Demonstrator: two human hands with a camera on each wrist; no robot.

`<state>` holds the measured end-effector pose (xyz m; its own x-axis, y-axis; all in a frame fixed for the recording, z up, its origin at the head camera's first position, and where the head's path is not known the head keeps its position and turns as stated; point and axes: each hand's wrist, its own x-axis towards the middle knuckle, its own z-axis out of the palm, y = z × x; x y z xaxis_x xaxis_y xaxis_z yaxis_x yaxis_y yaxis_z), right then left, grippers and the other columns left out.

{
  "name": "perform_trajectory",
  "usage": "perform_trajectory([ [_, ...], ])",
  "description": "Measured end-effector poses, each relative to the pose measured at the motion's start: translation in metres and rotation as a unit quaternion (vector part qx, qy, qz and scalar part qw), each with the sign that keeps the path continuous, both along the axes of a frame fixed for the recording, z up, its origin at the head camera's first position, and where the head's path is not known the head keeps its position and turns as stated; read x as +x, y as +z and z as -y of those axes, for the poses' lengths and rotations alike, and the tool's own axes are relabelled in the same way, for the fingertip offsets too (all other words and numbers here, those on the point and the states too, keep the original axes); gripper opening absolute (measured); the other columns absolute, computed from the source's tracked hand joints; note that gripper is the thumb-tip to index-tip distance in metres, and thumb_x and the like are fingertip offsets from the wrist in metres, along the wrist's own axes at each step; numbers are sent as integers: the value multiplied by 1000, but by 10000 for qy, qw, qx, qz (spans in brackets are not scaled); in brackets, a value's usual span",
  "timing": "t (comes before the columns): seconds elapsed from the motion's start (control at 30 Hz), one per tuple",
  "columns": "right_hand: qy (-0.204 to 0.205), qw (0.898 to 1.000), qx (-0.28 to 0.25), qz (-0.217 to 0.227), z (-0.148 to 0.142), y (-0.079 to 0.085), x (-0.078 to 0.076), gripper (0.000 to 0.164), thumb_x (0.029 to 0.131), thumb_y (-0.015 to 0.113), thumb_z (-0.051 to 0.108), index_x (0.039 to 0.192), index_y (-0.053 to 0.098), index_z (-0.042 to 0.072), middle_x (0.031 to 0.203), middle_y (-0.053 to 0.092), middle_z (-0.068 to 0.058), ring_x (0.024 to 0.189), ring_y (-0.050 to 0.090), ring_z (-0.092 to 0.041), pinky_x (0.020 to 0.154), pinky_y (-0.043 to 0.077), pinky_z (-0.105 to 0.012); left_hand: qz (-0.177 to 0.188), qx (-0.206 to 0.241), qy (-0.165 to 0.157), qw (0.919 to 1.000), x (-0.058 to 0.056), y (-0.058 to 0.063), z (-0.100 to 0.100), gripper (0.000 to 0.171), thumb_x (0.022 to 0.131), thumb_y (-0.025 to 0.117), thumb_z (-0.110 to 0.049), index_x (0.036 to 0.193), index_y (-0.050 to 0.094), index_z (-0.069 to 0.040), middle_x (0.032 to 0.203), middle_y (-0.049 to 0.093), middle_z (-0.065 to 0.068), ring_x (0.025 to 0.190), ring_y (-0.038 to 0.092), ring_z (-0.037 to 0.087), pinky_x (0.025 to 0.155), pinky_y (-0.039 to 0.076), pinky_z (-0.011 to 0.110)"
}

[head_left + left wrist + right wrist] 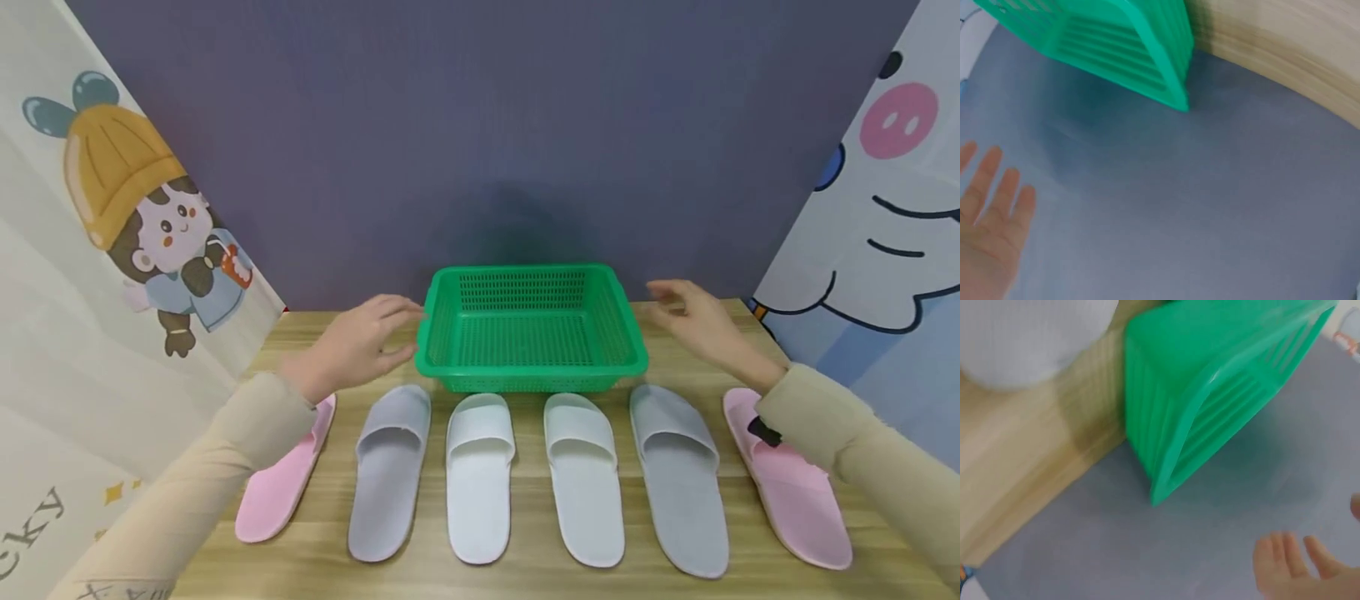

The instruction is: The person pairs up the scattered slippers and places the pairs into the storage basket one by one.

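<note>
One green basket (532, 372), flanked by left hand (360, 340), fingers slightly spread, and right hand (696, 323), fingers mostly together, could, pushed unevenly, skid into white slippers (480, 496) in front.

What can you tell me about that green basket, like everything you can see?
The basket is bright green, rectangular and plastic-looking, with slotted walls, a perforated floor and a smooth rim. It looks empty and sits upright on the wood-grain table, beyond the slippers and before the dark panel. The left hand and right hand hover beside it, apparently not touching it.
</note>
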<state>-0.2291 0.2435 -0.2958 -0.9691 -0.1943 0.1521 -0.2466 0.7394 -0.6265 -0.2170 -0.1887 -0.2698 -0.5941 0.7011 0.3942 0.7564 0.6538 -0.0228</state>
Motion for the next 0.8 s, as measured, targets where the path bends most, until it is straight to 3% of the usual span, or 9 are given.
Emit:
perform_trajectory([
  [0.2,813,9961,-96,330,11,-11,19,45,93,50,30,127,49,0,119,57,-21,109,54,-35,89,47,-49,-16,-463,-809,9956,20,-11,-15,35,79,68,-18,112,62,-7,115,60,6,108,57,22,85,52,36],
  [0.43,1557,9866,-119,482,21,-30,25,42,90,56,26,124,52,2,120,58,-14,108,54,-29,90,48,-43,-153,-727,-1508,9858,25,-26,-28,27,78,68,-13,105,64,-9,109,63,3,104,59,19,88,51,32],
  [0.6,2146,9723,867,328,26,-53,30,48,87,60,31,126,52,3,124,55,-14,112,53,-33,89,48,-45,-265,-814,-2005,9760,23,-50,-32,27,75,69,-8,102,66,-8,104,65,2,100,60,17,88,51,29],
  [0.8,2430,9520,1852,-164,33,-74,37,44,82,66,21,121,56,3,123,55,-11,115,52,-32,93,46,-46,-1161,-1021,-2418,9579,15,-88,-36,22,74,69,-10,95,68,-13,97,66,-4,93,62,11,82,52,23],
])
